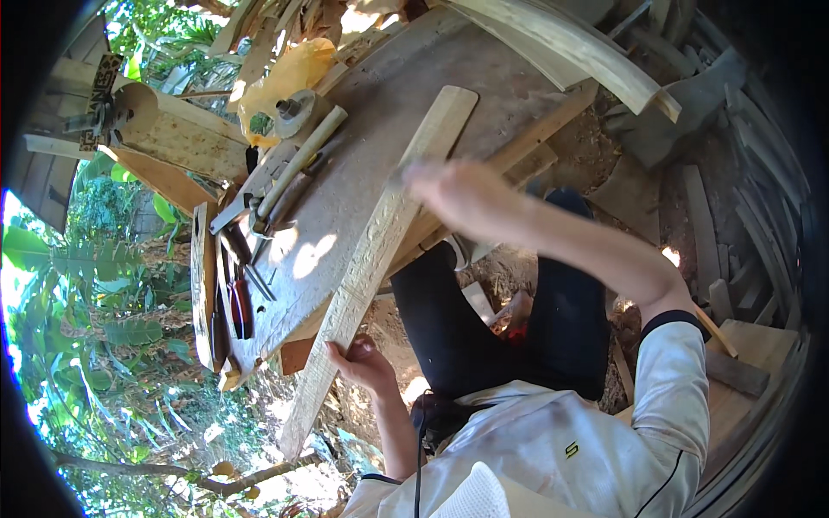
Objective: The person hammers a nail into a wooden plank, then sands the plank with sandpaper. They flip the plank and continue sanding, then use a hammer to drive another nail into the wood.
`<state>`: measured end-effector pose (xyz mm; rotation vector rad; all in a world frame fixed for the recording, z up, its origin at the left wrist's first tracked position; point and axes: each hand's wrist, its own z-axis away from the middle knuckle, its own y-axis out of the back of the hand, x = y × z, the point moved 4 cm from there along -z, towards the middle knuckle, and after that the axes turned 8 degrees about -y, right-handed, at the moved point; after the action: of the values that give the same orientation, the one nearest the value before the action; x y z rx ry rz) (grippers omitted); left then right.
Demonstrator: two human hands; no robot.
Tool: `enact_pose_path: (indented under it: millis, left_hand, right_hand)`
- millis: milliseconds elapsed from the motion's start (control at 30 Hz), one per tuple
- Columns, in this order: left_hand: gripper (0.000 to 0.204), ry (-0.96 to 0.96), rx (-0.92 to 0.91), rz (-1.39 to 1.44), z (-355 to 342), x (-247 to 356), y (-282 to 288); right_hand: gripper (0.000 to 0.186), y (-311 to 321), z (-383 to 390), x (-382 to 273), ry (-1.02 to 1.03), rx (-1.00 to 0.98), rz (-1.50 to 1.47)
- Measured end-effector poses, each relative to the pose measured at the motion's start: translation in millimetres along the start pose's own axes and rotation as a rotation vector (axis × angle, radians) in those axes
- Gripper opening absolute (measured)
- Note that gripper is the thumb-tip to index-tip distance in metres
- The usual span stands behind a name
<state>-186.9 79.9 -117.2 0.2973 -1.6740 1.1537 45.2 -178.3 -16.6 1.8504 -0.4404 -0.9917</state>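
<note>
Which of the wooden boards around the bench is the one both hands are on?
The long pale plank lying diagonally across the workbench: left hand grips its near edge, right hand rests mid-length. Other boards lie untouched.

A plank (pixel 380 250) lies lengthwise on the workbench (pixel 484 95), its near end overhanging the edge. Tools (pixel 276 194) lie on the bench left of the plank. A bag (pixel 281 82) sits behind the tools.

Bright daylight is dappling the workbench (pixel 389 112) w/ sun patches nr its left edge; right hand (pixel 449 192) is motion-blurring; fisheye is bending edges, corners vignetting black.
</note>
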Motion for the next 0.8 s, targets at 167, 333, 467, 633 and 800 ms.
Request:
enact_pose_path:
  millis: [167, 333, 467, 633, 800]
  left_hand:
    - [0.036, 0.04, -0.075, -0.026, 12.7, -10.0, -28.7]
    - [0.048, 0.125, -0.206, -0.087, 20.9, -21.0, -56.5]
    - [0.052, 0.135, -0.324, -0.05, 20.7, -23.2, -36.4]
    - [0.051, 0.108, -0.278, -0.071, 26.3, -23.9, -38.6]
    - [0.048, 0.103, -0.494, -0.121, 23.9, -21.4, -38.6]
  right_hand:
    - [0.007, 38.8, -26.1, 62.7, -0.273, 0.135, 0.14]
    - [0.019, -14.9, 36.5, -58.7, 0.38, 0.319, -0.052]
    - [0.024, 26.7, -23.4, 11.3, -0.059, -0.048, 0.033]
    - [0.016, -1.1, -26.8, -12.7, 0.05, 0.057, 0.101]
    - [0.023, -25.4, -15.9, -44.8, 0.263, 0.026, -0.021]
